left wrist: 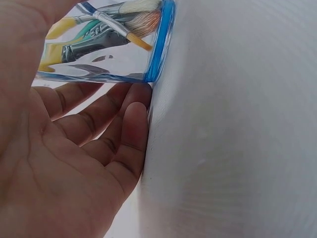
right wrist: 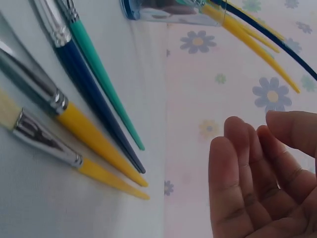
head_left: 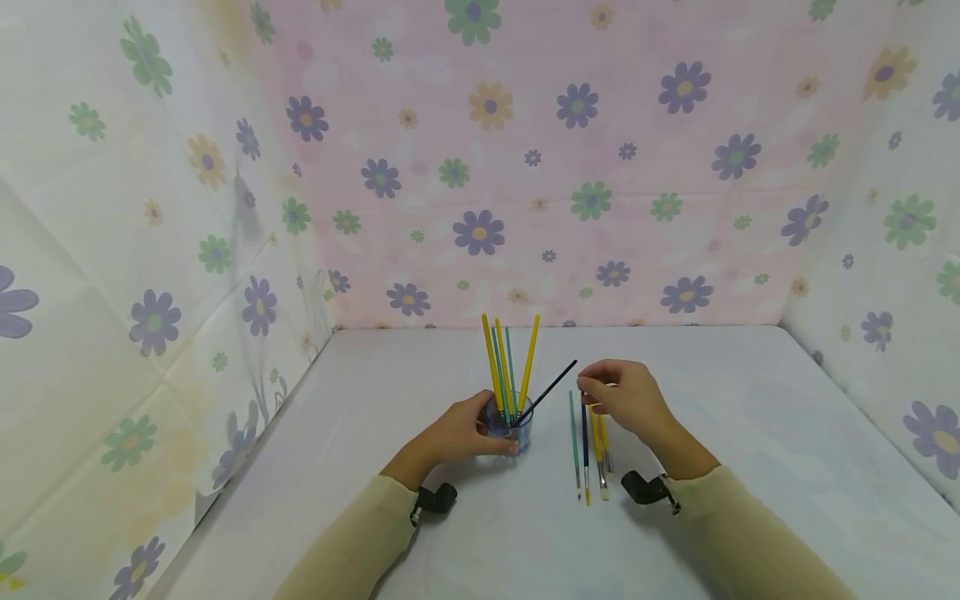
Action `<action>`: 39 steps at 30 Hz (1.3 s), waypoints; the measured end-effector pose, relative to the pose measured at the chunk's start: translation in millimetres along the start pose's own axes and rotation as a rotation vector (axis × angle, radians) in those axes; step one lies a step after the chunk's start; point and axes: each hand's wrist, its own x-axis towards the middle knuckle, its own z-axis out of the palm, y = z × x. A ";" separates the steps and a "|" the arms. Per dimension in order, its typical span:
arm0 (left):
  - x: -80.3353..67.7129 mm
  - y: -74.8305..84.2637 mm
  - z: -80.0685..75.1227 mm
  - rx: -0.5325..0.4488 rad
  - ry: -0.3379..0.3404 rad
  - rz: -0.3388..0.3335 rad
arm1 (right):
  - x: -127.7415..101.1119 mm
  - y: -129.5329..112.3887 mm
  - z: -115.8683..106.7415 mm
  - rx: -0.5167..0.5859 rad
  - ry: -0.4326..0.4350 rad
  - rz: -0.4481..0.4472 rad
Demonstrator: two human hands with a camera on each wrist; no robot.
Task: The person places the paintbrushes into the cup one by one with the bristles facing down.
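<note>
My left hand point(head_left: 463, 433) curls round the clear blue-rimmed plastic cup point(head_left: 512, 428) of brushes at lower centre of the tabletop point(head_left: 750, 467). My right hand point(head_left: 628, 397) hovers relaxed, holding nothing, above four loose paintbrushes point(head_left: 589, 450) lying just right of it.

White table point(head_left: 750, 433) – floral cloth backdrop point(head_left: 525, 167) behind & beside.

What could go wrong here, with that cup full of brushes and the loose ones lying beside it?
The tall brushes lean out of the small cup, so it might tip if the left hand lets go. The right hand hovers over four loose brushes lying close together; it could nudge or roll them.
</note>
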 end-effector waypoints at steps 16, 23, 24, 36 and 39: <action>1.5 -1.8 0.9 -0.002 0.000 0.008 | 5.4 13.5 -10.7 -0.048 -0.029 0.176; 1.3 -2.0 1.0 0.003 0.003 0.002 | 9.4 21.6 -12.5 -0.066 -0.031 0.212; 1.2 -1.9 1.0 0.005 0.003 0.000 | 10.0 22.8 -12.7 -0.068 -0.032 0.220; 0.3 0.5 0.7 -0.004 0.002 -0.011 | 17.5 36.4 -13.1 -0.143 -0.064 0.280; 0.4 0.7 0.8 -0.001 0.004 -0.013 | 18.3 38.2 -12.8 -0.164 -0.071 0.286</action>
